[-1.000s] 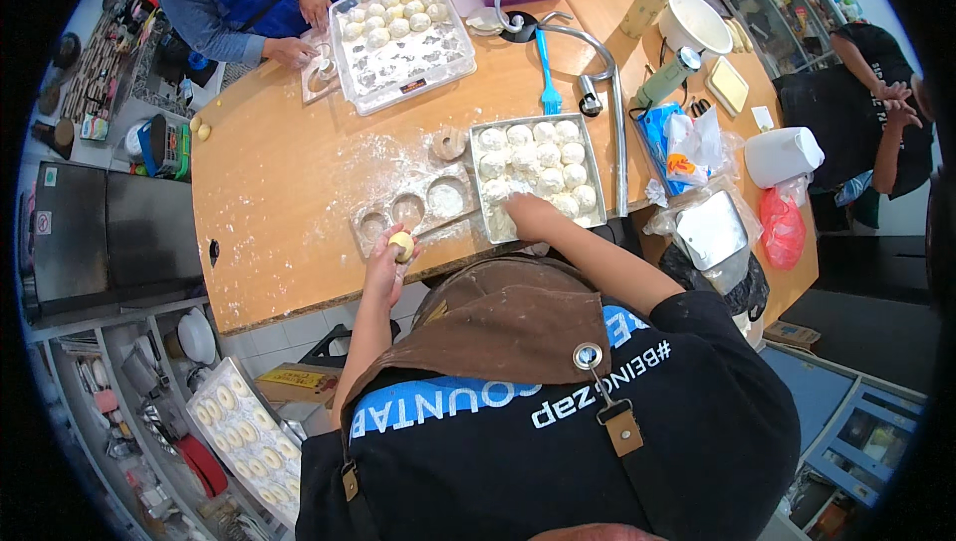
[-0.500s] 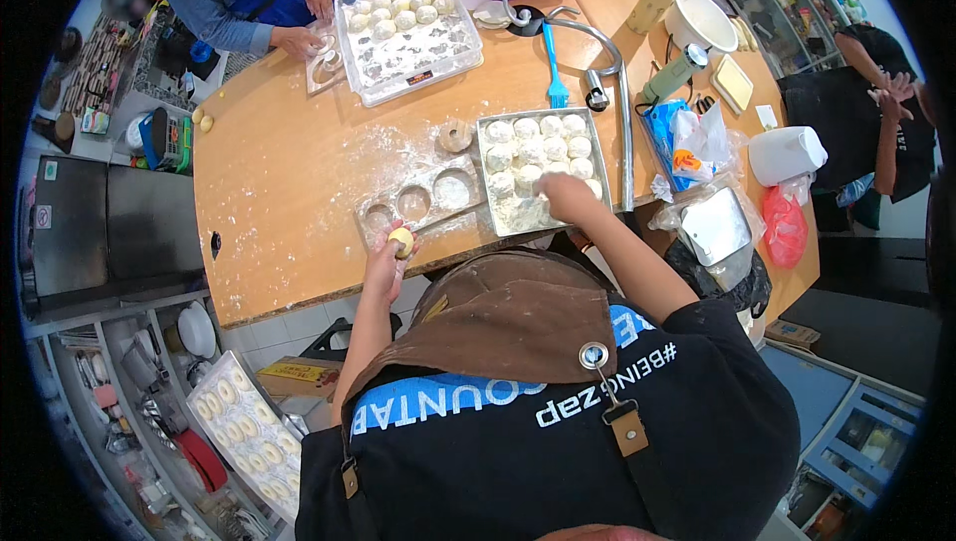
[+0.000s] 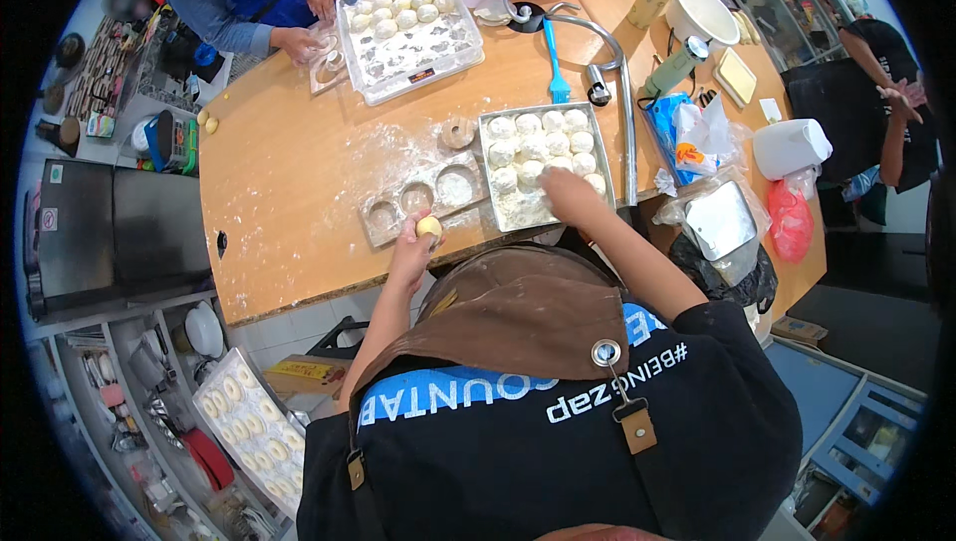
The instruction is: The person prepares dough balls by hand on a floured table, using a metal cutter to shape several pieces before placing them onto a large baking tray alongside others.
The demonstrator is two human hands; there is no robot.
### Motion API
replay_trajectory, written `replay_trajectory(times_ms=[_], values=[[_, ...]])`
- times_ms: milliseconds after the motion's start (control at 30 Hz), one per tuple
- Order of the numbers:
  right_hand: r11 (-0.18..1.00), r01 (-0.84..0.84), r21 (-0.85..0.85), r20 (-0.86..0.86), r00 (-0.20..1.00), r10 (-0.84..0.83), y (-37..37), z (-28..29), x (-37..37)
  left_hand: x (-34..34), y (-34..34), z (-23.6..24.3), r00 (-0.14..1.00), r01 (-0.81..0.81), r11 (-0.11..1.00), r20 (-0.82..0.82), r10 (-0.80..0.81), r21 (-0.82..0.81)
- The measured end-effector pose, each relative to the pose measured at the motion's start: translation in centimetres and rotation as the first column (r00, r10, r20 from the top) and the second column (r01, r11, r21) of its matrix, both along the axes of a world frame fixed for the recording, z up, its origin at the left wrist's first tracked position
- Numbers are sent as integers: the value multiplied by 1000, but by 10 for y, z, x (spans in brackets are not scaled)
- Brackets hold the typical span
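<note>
L hand (image 3: pixel 409 254) and ball (image 3: pixel 428 227) have shifted rightward, nearer the tray (image 3: pixel 524 214), since the prior frame; R hand (image 3: pixel 573 197) has hardly moved. Head view (sole view). L hand: fingers closed round the smooth, pale ball, at the near edge of the holed board (image 3: pixel 444 210), L of the tray. R hand: over the tray's near-R part, fingertips low among the floured balls (image 3: pixel 531 145); whether they grip one is hidden, can't tell. Tray: floured balls in rows at back & R; only loose flour (image 3: pixel 510 202) shows near-L. Step in hand, prob.: coating & ranging balls in flour. Next move, as judged, calls for a free spot near-L, R fingers kept off it, & a soft L grip so the dough isn't dented. Tabletop (image 3: pixel 289 212): flour-dusted round the board; blue brush (image 3: pixel 558 68) behind the tray. Co-worker (image 3: pixel 244 3) at far L, by a clear box (image 3: pixel 433 61) w/ more balls.
</note>
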State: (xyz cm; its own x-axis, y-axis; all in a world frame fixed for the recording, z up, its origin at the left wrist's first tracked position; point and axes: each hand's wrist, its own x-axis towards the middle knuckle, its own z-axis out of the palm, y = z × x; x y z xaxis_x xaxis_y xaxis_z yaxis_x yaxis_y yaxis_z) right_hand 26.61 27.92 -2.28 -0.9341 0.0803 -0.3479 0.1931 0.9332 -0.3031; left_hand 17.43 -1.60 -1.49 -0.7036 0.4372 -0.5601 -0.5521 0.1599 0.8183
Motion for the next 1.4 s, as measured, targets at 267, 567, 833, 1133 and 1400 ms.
replay_trajectory(times_ms=[267, 567, 833, 1133, 1400], values=[[987, 16, -157, 131, 991, 5, -52, -21, -16, 3, -8, -5, 998, -39, 999, -54, 37, -21], [981, 47, -186, 103, 994, -28, -68, -20, -27, 14, -13, -8, 996, -59, 997, -76, 55, -47], [977, 21, -211, 9, 1000, -20, -45, -46, -26, 16, 24, 6, 954, 161, 944, -200, -224, -288], [467, 496, -732, 176, 800, -574, 33, -22, 9, 15, 123, -16, 231, 457, 691, -676, -700, -559], [640, 538, -549, 37, 780, -625, 20, 6, 29, 9, 140, -13, 58, 369, 564, -587, -807, -739]])
